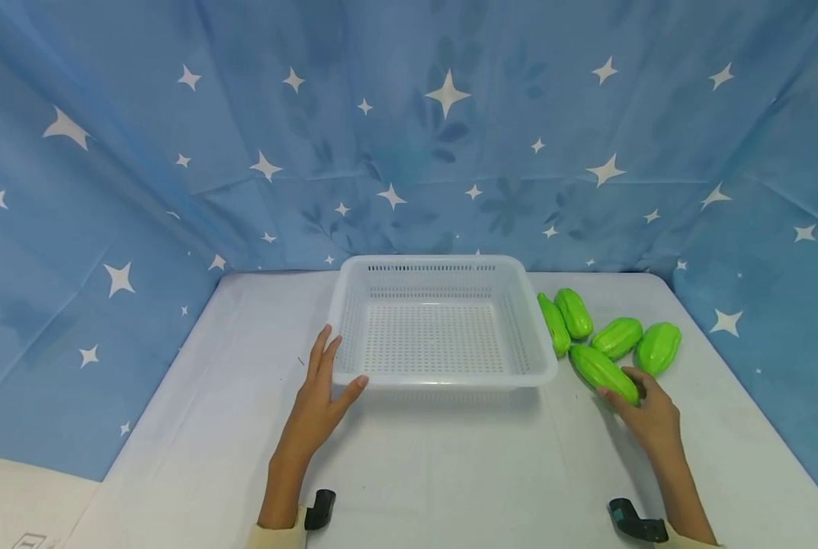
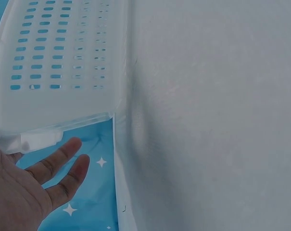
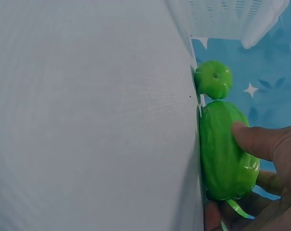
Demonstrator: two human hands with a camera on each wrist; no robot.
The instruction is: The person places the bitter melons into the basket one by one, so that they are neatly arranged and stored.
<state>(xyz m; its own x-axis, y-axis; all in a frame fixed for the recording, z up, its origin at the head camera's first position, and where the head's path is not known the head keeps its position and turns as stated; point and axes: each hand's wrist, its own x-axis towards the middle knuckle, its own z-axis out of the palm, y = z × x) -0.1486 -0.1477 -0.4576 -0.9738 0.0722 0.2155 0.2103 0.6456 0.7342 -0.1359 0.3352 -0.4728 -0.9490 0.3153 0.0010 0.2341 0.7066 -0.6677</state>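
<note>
A white perforated plastic basket (image 1: 443,380) stands at the table's back middle. By its front left corner is my left hand (image 1: 319,408), fingers spread along the side and thumb at the front rim; its fingers (image 2: 68,180) are nearly straight in the left wrist view. On the right, my right hand (image 1: 649,418) grips the near end of a glossy green ridged gourd (image 1: 599,370). The right wrist view has the thumb on the side of this gourd (image 3: 227,149) and fingers round its end. Several similar green gourds (image 1: 617,338) lie just beyond it.
A white cloth covers the table (image 1: 436,473). One gourd (image 1: 553,326) lies right along the basket's right side, another gourd (image 1: 659,348) farthest right. A blue curtain (image 1: 409,145) with white stars hangs behind and at both sides. Dark devices (image 1: 321,509) sit at both wrists.
</note>
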